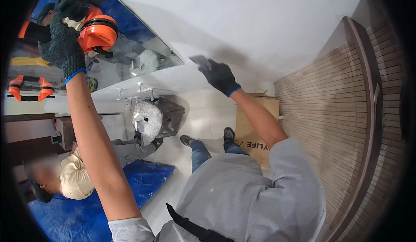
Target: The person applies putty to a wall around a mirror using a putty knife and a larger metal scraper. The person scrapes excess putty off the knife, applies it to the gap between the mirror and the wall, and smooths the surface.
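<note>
At upper left, against the white wall (pixel 268 25), stands the mirrored panel (pixel 151 40), with an orange suction lifter (pixel 99 33) on its face; a second lifter (pixel 45 89) shows lower, near the left rim of the view. Loss of suction is the likeliest failure: dust or film beneath a cup could let it slip and leave the panel's weight unsupported. A further hazard lies at the right-hand corner, where the flat grey tool (pixel 200 60) is just beside the edge; prying or a stray knock could chip the glass or scratch the wall. Whether the blade touches either surface cannot be told. Your left hand (pixel 63 47), in a dark glove, appears closed around the lifter's handle, its arm reaching long and nearly straight. Your right hand (pixel 220 77), likewise gloved, grasps the tool, elbow slightly bent, forearm slanting up toward the corner. So wide a spread probably gives you little leverage should the panel shift. Farther out are a plastic-wrapped fixture (pixel 149 112) and, at left, a co-worker (pixel 77 177), either of which a falling panel might strike.
</note>
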